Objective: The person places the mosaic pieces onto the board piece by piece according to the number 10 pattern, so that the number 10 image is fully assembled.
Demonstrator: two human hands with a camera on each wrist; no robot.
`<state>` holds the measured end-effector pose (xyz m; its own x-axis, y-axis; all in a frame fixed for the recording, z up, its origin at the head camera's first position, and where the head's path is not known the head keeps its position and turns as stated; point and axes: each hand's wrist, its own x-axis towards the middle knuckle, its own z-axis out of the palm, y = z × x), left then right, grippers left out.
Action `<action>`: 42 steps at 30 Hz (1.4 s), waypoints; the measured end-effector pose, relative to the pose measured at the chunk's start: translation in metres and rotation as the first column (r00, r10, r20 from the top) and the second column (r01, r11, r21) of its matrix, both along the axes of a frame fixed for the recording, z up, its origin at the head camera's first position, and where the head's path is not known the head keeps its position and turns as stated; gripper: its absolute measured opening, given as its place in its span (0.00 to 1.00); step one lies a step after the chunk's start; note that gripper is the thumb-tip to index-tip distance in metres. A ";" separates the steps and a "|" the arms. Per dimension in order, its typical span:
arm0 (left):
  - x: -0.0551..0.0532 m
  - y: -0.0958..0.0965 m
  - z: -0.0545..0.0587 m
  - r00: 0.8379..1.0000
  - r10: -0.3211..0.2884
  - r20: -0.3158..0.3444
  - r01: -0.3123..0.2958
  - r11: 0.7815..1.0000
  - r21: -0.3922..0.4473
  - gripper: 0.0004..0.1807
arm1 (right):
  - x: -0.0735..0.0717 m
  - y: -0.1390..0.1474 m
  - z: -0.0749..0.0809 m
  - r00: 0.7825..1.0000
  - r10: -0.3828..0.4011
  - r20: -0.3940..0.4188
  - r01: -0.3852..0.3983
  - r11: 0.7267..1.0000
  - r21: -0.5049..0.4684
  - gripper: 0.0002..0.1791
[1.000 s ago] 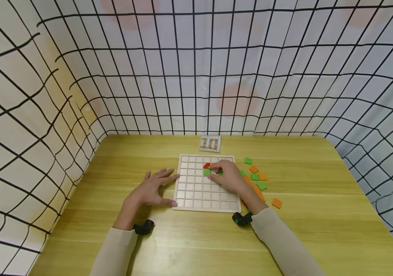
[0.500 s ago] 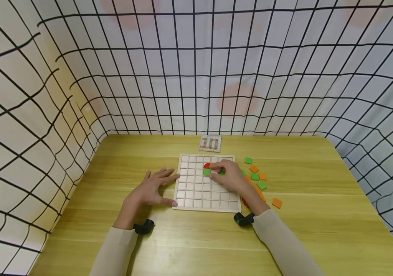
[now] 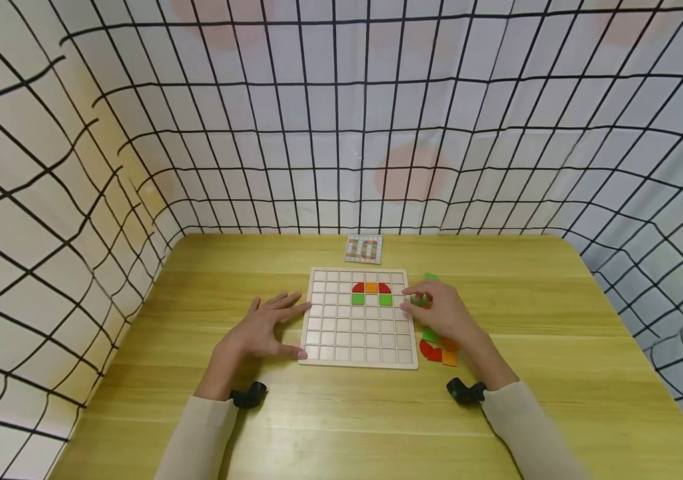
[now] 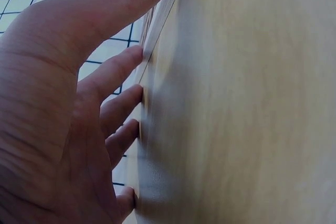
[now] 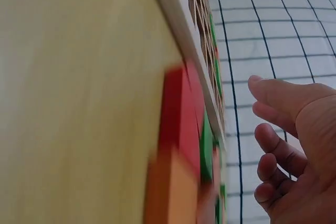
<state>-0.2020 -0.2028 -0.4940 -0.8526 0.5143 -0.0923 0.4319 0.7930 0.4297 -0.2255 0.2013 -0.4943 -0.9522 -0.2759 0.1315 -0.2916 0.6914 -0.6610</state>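
Note:
A pale wooden grid board (image 3: 341, 333) lies flat on the table. In its cells sit a red rounded tile (image 3: 358, 288), an orange square tile (image 3: 371, 288) and a second red rounded tile (image 3: 384, 288). Below the red ones are two green square tiles, one left (image 3: 357, 299) and one right (image 3: 385, 300). My left hand (image 3: 263, 328) touches the board's left edge with spread fingers. By the right edge hovers my right hand (image 3: 442, 309), fingers loosely bent; the right wrist view shows nothing between thumb and fingertips.
Loose tiles lie right of the board, partly hidden by the right hand: a green one (image 3: 429, 335), a red one (image 3: 427, 349) and an orange one (image 3: 449, 359) among them. Behind the board lies a small pattern card (image 3: 363, 249). A black-grid white curtain (image 3: 341, 153) surrounds the table.
My right hand has moved right, off the placed tiles to the board's right edge. The orange tile and the right red and green tiles now show fully. My left hand stays put.

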 end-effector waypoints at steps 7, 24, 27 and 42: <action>-0.001 -0.001 -0.002 1.000 0.003 -0.004 -0.003 1.000 -0.006 0.55 | 0.019 0.039 -0.001 0.999 -0.047 0.013 0.046 0.997 0.058 0.24; 0.000 0.000 0.000 1.000 0.013 0.011 -0.013 1.000 -0.003 0.54 | 0.063 0.107 -0.009 0.999 -0.043 -0.026 0.048 0.978 0.203 0.30; 0.000 0.000 0.001 1.000 0.010 0.010 -0.010 1.000 0.000 0.54 | 0.068 0.114 -0.012 0.999 -0.044 -0.023 0.047 0.975 0.218 0.32; 0.000 -0.001 -0.001 1.000 0.007 0.011 -0.008 1.000 0.007 0.55 | 0.085 0.132 -0.015 0.999 -0.037 -0.016 0.039 0.982 0.183 0.21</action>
